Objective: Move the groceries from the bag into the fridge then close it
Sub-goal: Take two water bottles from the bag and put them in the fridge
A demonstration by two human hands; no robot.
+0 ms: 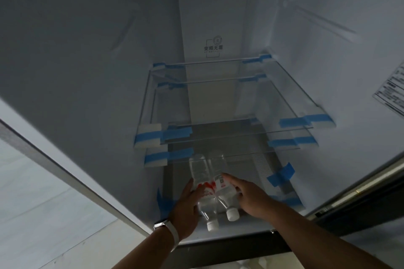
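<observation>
Two clear water bottles with red-and-white labels lie side by side on the fridge's bottom floor (247,170), white caps toward me. My left hand (188,205) grips the left bottle (202,172) along its left side. My right hand (244,194) rests on the right bottle (220,183), fingers curled over its labelled middle. The fridge stands open and I look down into it. No bag is in view.
Glass shelves (236,129) with blue tape and white foam blocks at their corners sit above the bottles. The fridge's left wall (87,72) and right wall (338,50) close in on both sides. A dark door edge (360,199) runs along the lower right.
</observation>
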